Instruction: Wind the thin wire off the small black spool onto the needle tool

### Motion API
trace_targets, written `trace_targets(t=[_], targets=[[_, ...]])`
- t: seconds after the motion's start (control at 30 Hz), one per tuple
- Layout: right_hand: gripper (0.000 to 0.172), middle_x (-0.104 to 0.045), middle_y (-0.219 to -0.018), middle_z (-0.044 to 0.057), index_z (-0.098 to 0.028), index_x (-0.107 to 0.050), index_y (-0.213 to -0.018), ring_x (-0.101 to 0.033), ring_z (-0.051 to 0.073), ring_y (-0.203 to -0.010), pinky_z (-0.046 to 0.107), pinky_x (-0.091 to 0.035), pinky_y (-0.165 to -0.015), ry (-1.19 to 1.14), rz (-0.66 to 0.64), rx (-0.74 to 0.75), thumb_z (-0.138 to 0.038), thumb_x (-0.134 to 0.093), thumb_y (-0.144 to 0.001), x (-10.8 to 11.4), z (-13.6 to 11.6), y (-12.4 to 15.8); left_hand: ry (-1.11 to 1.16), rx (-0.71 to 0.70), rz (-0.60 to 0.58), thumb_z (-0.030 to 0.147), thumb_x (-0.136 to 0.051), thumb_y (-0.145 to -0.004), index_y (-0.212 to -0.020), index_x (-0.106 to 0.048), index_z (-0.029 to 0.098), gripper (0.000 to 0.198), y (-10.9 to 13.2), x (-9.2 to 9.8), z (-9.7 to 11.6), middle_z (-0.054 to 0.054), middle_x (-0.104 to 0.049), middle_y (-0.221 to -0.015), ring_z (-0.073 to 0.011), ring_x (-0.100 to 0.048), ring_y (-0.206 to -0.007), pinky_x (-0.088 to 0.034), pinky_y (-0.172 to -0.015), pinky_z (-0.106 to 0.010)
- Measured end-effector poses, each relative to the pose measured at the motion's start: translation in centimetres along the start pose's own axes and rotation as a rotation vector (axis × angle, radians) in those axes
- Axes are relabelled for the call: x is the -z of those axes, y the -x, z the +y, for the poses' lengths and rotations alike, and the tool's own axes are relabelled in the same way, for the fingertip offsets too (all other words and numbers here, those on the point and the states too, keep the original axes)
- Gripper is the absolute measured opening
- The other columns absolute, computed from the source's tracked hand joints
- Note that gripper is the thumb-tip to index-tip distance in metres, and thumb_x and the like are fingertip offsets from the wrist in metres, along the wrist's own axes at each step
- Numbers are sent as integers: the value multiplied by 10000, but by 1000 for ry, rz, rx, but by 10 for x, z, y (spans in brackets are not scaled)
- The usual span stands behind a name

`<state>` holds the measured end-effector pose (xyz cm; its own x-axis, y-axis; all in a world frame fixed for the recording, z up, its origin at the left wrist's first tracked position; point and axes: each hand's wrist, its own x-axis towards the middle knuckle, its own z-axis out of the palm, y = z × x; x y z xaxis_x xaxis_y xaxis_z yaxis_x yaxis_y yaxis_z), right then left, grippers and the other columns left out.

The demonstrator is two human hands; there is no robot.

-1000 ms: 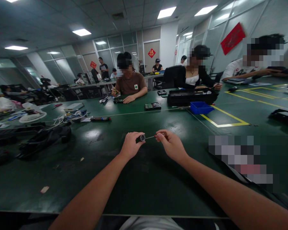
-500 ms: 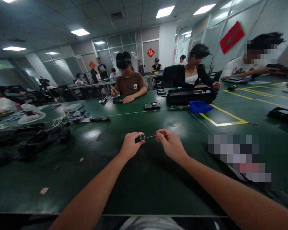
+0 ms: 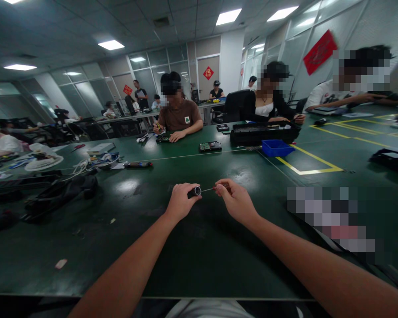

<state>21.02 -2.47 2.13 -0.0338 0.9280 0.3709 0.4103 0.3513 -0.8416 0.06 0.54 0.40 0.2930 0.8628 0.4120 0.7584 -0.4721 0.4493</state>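
Note:
My left hand (image 3: 178, 202) is closed round a short black cylinder (image 3: 193, 192), whose silver-rimmed round end faces me and to the right. In my right hand (image 3: 238, 201) is a thin screwdriver (image 3: 208, 190) with a reddish handle, pinched between thumb and fingers. Its slim metal shaft points left, and the tip meets or nearly meets the cylinder's rim; I cannot tell whether it goes inside. Both hands are just above the green tabletop (image 3: 199, 256).
A dark pen-shaped tool (image 3: 138, 164) lies beyond my left hand. Farther off are a circuit board unit (image 3: 210, 146), a blue bin (image 3: 277, 148) and a long black casing (image 3: 265, 133). Black parts (image 3: 61, 194) and cables are at left. Co-workers sit across the table.
My two hands hold nearly the same pose. The cylinder has shifted very slightly to the right in my left hand, and the screwdriver stays against or near it.

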Motion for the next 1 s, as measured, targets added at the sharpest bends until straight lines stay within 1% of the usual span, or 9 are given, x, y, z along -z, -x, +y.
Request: trace_targets(t=[0.1, 0.17, 0.37, 0.57, 0.73, 0.9, 1.0], targets=[[235, -707, -872, 51, -213, -619, -988, -672, 210, -809, 349, -493, -729, 11, 73, 15, -391, -467, -960, 2, 2, 0, -1, 16, -15, 262, -755, -804, -1158, -676, 259, 363, 0, 0, 0, -37, -703, -1136, -254, -593, -1050, -409, -938, -426], [239, -698, -871, 51, -214, -611, -993, -664, 209, -811, 346, -488, -728, 8, 97, 37, -397, -460, -967, 4, 1, 0, -1, 27, -25, 267, -756, -803, -1163, -676, 263, 369, 1, 1, 1, -35, -702, -1130, -254, -593, -1040, -408, -932, -427], [205, -697, -859, 47, -220, -610, -979, -665, 211, -804, 343, -488, -720, 28, 32, 75, -367, -468, -962, 4, -1, 0, -18, 9, -39, 285, -761, -800, -1167, -679, 262, 377, 1, 1, 0, -33, -702, -1119, -251, -587, -1022, -395, -920, -422], [219, -698, -873, 53, -214, -606, -985, -662, 213, -803, 343, -485, -716, 46, 83, 85, -376, -459, -966, 4, 1, -1, -54, -1, -53, 308, -764, -796, -1167, -686, 257, 382, -1, 0, 0, -42, -705, -1103, -251, -590, -1021, -383, -920, -417], [193, -699, -841, 39, -221, -607, -959, -663, 210, -784, 335, -478, -701, 65, 57, 92, -357, -470, -959, 4, 2, -1, -44, 8, -61, 311, -769, -789, -1171, -685, 264, 394, -1, -1, -1, -42, -703, -1105, -257, -590, -1032, -380, -934, -425], [200, -698, -839, 45, -222, -606, -937, -655, 216, -771, 339, -470, -687, 100, 78, 81, -356, -460, -962, 4, 3, -2, 17, 29, -53, 299, -774, -780, -1172, -685, 253, 405, 0, -3, -5, -49, -698, -1109, -264, -592, -1034, -397, -938, -432], [206, -695, -855, 50, -220, -605, -945, -654, 222, -790, 341, -467, -690, 96, 96, 67, -360, -455, -964, 5, 2, -2, 116, 58, -48, 283, -765, -784, -1160, -689, 250, 386, 0, -4, -5, -56, -693, -1110, -261, -602, -1041, -422, -934, -415]])
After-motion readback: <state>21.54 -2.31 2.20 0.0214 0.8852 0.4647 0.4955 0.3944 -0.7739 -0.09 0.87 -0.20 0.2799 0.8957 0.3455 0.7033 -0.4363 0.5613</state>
